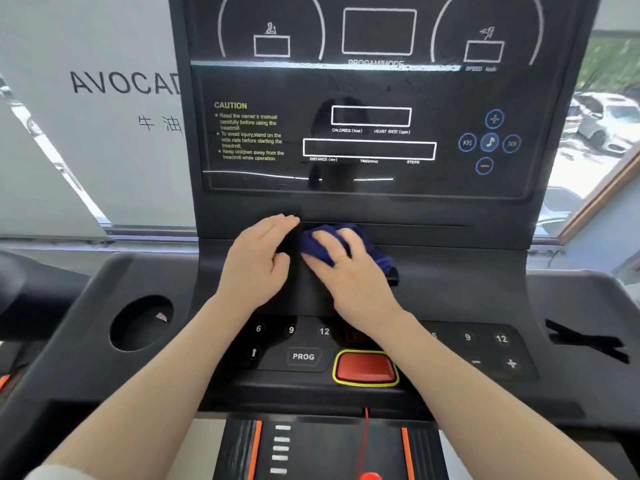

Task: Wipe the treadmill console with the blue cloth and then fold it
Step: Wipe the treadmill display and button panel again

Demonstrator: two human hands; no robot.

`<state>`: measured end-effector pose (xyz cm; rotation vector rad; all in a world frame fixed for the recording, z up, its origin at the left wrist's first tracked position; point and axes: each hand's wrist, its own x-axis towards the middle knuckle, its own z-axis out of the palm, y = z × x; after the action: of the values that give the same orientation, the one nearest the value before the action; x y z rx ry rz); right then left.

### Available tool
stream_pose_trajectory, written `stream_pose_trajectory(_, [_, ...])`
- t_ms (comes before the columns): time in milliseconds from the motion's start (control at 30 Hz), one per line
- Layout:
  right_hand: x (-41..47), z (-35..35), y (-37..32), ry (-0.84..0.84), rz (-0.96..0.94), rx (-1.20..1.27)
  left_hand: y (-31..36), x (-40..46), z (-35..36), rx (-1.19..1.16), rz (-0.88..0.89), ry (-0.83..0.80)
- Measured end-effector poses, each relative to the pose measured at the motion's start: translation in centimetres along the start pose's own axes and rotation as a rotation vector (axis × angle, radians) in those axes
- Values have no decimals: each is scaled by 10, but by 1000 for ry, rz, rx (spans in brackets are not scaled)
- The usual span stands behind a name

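Head view, black treadmill console (pixel 450 292), window (pixel 602 109) behind, frosted panel (pixel 86 140) left

Up top on the treadmill console (pixel 374 209), "PROGRAM/MODE" sits under the big centre box, "SPEED" under the right one. Yellow "CAUTION" block (pixel 248 132) on the left: read owner's manual, stand on side rails, keep children away. Mid-panel labels: "CALORIES (kcal)", "HEART RATE (bpm)", "DISTANCE (km)", "TIME", "STEPS". Blue round btns (pixel 489 142): +, −, music note, skip back/fwd. Lower keypad (pixel 304 344): 6, 9, 12 both sides, "PROG", − and +. Wall sign (pixel 125 83) at left reads "AVOCAD…" w/ Chinese chars below.
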<state>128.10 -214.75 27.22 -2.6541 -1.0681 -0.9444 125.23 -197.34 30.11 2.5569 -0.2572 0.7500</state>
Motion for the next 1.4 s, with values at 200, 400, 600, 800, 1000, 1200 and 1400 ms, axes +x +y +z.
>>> stream_pose_trajectory(200, [-37,-9,45,9,135,-107,-11,0,-6,-33,102,-65])
stream_pose_trajectory(400, [-27,-4,8,17,547,-19,-15,-2,-6,-64,75,-119])
stream_pose_trajectory(600, [-13,9,-22,-5,315,37,-13,2,-4,-33,103,-89])
stream_pose_trajectory(800, [-29,-5,16,-107,86,47,5,4,12,91,112,-52])
stream_pose_trajectory(1000, [-95,-41,97,-45,505,6,30,2,31,113,113,-73])
stream_pose_trajectory(1200, [-83,-64,146,78,893,96,43,8,33,178,25,-32])
stream_pose_trajectory(1400, [-31,-62,132,201,934,107,42,9,31,154,19,-47])
